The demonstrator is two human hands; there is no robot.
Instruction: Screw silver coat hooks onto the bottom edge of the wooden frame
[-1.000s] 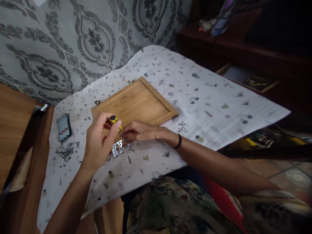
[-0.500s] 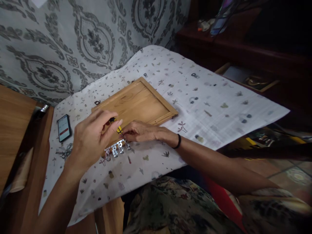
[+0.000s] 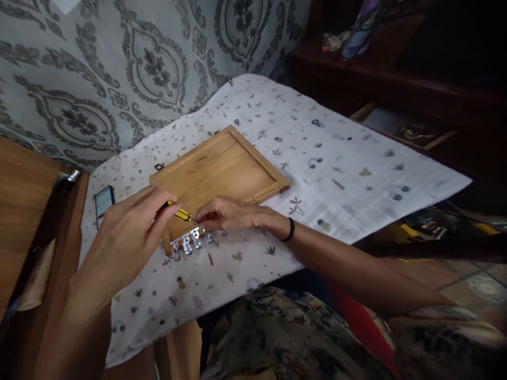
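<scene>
The left hand (image 3: 127, 232) pinches a yellow screwdriver (image 3: 180, 213) aimed toward four o'clock, while the right hand (image 3: 225, 214), fingertips pinched, holds the hook strip (image 3: 190, 240) on the wooden frame (image 3: 222, 169), apparently steadying it.

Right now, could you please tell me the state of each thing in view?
Left hand, closed on the screwdriver.
Screwdriver, tilted, tip at the board's near edge.
Right hand, fingers bunched on the board beside the tip.
Board, flat on the cloth.
Hooks, in a row at the board's near edge.
Phone, flat, screen lit, partly hidden.
Cloth, spread out.
</scene>
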